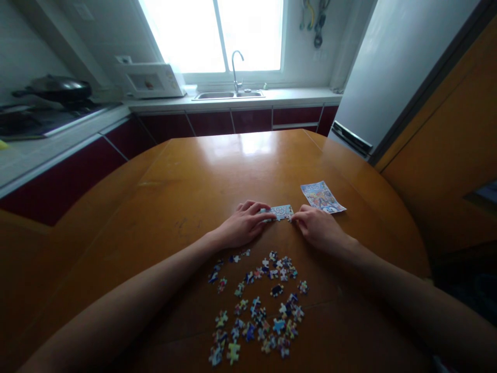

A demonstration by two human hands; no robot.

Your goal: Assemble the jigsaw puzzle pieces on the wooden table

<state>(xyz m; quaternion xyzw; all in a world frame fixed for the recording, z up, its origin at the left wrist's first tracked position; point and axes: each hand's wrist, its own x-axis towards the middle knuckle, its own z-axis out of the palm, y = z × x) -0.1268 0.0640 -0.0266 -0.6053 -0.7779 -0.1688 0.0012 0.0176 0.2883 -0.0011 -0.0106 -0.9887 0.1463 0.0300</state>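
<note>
A small joined strip of jigsaw puzzle (281, 211) lies on the wooden table in front of me. Resting on its left end is my left hand (244, 223), palm down with the fingers stretched out. At the strip's right edge, my right hand (316, 226) has thumb and forefinger pinched on a small puzzle piece (289, 218), partly hidden by the fingertips. Whether that piece is locked into the strip I cannot tell. Nearer to me, many loose puzzle pieces (266, 269) are scattered between my forearms.
A printed picture sheet (323, 197) lies just beyond my right hand. The round wooden table (186, 171) reaches toward a counter with a sink (217, 95) and a microwave (151, 80). A pan (58, 88) sits on the stove at left, and a fridge (396, 67) stands at right.
</note>
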